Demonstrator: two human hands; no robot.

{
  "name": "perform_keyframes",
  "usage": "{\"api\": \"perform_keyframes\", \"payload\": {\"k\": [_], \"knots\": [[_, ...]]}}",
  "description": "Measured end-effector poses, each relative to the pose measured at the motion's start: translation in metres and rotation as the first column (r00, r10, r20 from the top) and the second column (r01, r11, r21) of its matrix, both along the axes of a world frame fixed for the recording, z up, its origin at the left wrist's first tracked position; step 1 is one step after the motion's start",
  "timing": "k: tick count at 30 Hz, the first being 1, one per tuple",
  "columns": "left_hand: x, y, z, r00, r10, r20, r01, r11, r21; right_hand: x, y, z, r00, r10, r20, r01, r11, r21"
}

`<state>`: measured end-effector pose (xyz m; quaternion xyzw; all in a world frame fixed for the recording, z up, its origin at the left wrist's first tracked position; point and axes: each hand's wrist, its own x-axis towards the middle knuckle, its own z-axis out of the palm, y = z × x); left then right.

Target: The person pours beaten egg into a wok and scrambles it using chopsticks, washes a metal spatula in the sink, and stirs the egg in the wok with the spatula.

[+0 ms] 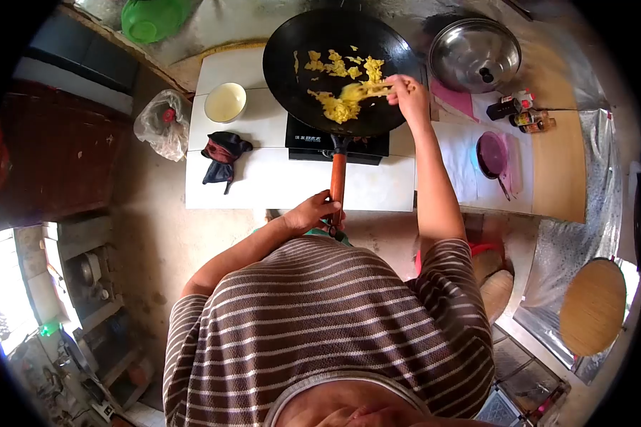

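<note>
A black wok (285, 78) sits on a black induction cooker (303, 139), with yellow scrambled egg (340, 108) scattered over its inside. Close to my body, my left hand (315, 212) is closed round the lower end of the wok's reddish-brown wooden handle (338, 176). Over the wok's right side, my right hand (408, 96) grips a light wooden utensil (377, 90). Its far end reaches into the egg and is blurred, so its exact kind is unclear.
Left of the wok are a pale bowl (226, 103) and a dark cloth (224, 153). On the right lie a steel lid (475, 55), several seasoning bottles (523, 110) and a purple bowl (491, 153). A plastic bag (162, 124) rests beside the table's left edge.
</note>
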<state>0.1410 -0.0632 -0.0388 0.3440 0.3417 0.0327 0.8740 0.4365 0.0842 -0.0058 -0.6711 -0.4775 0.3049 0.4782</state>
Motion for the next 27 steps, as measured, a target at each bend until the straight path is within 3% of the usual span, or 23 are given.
{"api": "perform_keyframes", "payload": {"k": [2,3,4,7,8,12,14,16,20,22,24,27], "knots": [[0.001,-0.001,-0.001,1.000,0.009,0.015,-0.009,1.000,0.004,-0.007,0.015,-0.019,0.978,-0.163,0.132,0.141,0.976,0.164],[0.002,-0.001,-0.004,1.000,0.003,0.001,-0.003,1.000,0.000,-0.008,0.027,-0.047,0.918,-0.215,0.334,0.109,0.945,0.310],[0.003,0.000,-0.004,1.000,-0.005,-0.012,0.005,1.000,-0.001,-0.026,0.023,-0.046,0.984,-0.104,0.143,0.077,0.980,0.182],[0.002,0.002,0.003,1.000,-0.024,-0.013,0.024,1.000,0.012,-0.049,0.002,-0.010,0.977,0.066,-0.201,-0.043,0.993,0.114],[0.001,0.002,0.003,1.000,-0.026,-0.014,0.027,1.000,0.011,-0.046,-0.009,0.008,0.986,0.062,-0.152,-0.056,0.998,0.041],[0.000,0.002,0.003,1.000,-0.017,0.009,0.017,1.000,0.005,-0.022,-0.029,0.010,0.949,0.162,-0.269,-0.155,0.987,0.048],[-0.001,0.002,0.004,1.000,-0.023,0.003,0.023,1.000,0.014,-0.017,-0.023,0.003,0.993,0.102,-0.057,-0.097,0.992,0.087],[-0.001,0.004,0.004,0.999,-0.041,-0.031,0.042,0.999,0.023,0.001,-0.013,-0.003,0.988,-0.100,0.115,0.085,0.988,0.126],[-0.003,0.002,0.002,0.999,-0.031,-0.009,0.031,0.999,0.020,0.015,0.006,-0.016,0.958,-0.273,0.082,0.250,0.942,0.224],[-0.002,0.003,0.000,1.000,-0.012,0.008,0.012,1.000,0.002,0.002,0.020,-0.041,0.976,-0.217,0.020,0.210,0.961,0.179],[-0.002,0.003,-0.002,1.000,-0.012,0.017,0.012,1.000,0.003,-0.027,0.015,-0.027,0.978,-0.010,-0.210,0.038,0.991,0.127],[-0.005,0.005,0.000,1.000,-0.018,0.019,0.018,1.000,0.004,-0.036,-0.002,0.000,0.986,0.041,-0.163,-0.029,0.997,0.076]]}}
